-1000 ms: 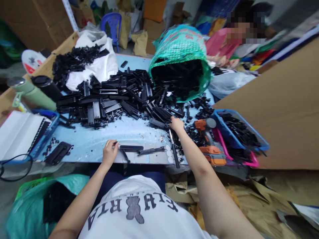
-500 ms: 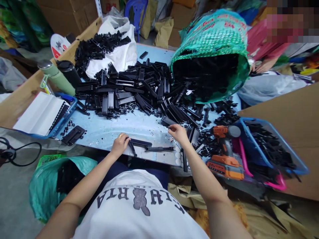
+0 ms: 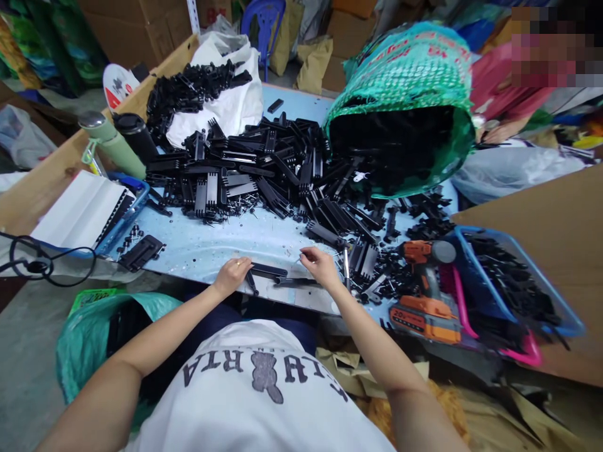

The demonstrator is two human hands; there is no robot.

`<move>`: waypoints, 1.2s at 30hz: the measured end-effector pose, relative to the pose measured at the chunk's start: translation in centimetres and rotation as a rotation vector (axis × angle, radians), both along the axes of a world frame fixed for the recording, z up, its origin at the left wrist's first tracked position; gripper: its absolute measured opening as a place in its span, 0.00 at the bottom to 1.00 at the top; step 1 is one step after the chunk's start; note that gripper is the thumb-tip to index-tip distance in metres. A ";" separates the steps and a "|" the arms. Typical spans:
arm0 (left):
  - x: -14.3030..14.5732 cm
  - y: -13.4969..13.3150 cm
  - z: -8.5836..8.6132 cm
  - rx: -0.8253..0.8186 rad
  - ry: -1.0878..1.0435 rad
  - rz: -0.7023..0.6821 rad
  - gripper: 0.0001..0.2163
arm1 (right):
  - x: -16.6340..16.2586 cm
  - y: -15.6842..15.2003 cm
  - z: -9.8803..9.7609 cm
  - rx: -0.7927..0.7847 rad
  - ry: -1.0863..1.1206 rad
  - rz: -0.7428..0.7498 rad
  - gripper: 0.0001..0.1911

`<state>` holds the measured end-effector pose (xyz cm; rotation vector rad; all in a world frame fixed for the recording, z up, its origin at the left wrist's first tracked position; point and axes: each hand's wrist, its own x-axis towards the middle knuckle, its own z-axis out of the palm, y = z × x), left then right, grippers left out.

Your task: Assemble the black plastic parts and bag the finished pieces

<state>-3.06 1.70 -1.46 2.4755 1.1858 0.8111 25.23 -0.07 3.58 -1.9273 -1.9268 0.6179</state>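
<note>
My left hand (image 3: 234, 276) is closed with its fingertips on the near end of a long black plastic piece (image 3: 268, 270), which lies at the front edge of the table. A shorter black arm (image 3: 252, 284) angles down beside that end. My right hand (image 3: 321, 267) is raised just right of the long piece, thumb and forefinger pinched on a small thin pin (image 3: 298, 260). Partly covered by this hand, a second long black piece (image 3: 294, 282) lies along the table edge.
A heap of black plastic pieces (image 3: 277, 157) spreads across the blue table (image 3: 188, 235). Behind it a green woven sack (image 3: 405, 69) gapes open. On the right stand an orange cordless drill (image 3: 426, 307) and a blue bin (image 3: 518, 276). A co-worker's hand (image 3: 499, 133) shows beyond the sack.
My right hand has moved left from the loose small parts toward the long black piece, now pinching the thin pin. My left hand stays at the piece's end, shifted slightly.
</note>
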 end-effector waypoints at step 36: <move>3.9 0.6 6.4 0.124 0.242 -0.278 0.24 | 0.7 -3.1 1.5 0.447 -0.298 0.592 0.32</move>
